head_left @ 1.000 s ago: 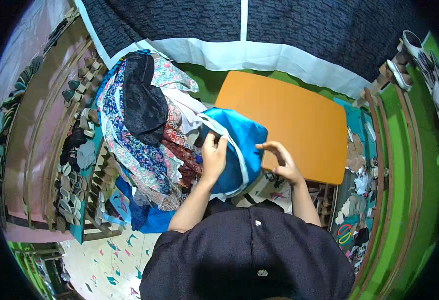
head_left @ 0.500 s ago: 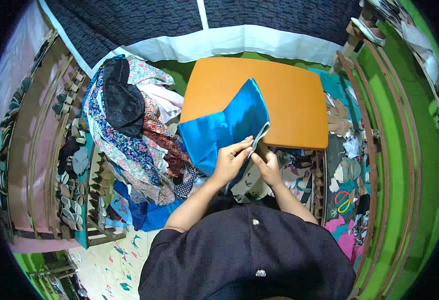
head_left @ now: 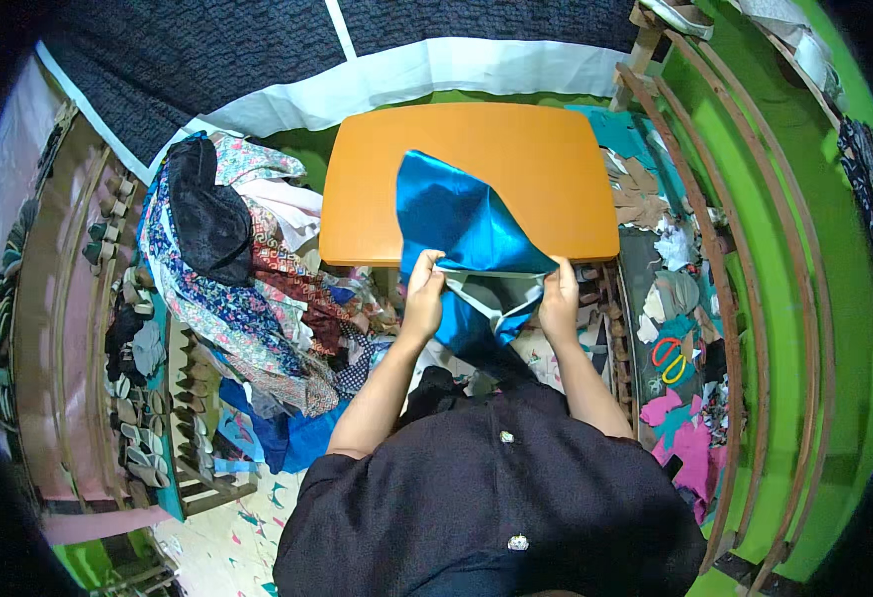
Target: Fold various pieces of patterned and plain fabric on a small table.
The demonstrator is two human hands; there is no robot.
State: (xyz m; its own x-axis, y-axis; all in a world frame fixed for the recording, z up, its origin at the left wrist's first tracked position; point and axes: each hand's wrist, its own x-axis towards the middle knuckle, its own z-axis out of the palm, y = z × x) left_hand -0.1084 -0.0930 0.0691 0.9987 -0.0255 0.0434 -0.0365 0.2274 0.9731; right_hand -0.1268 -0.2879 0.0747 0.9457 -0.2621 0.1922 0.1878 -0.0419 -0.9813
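A shiny blue satin cloth (head_left: 456, 214) is stretched between my two hands. My left hand (head_left: 423, 298) pinches its edge with thumb and fingers, and my right hand (head_left: 559, 303) grips the opposite side. Between them the cloth folds open and shows a pale grey inner side with whitish edges. Its upper part lies over the near edge of an orange table (head_left: 556, 159), while the lower part hangs down toward my lap.
Left of the table rises a heap of patterned fabrics (head_left: 247, 279) with a black cloth (head_left: 205, 214) on top. Scissors with red and yellow handles (head_left: 669, 360) lie among scraps at right. Wooden racks (head_left: 745, 249) line the right wall; shoe lasts (head_left: 143, 443) fill the left shelves.
My hands have moved apart, the left one leftward and the right one rightward. The blue cloth, earlier gathered with its edges together, is now spread, and its pale inside shows.
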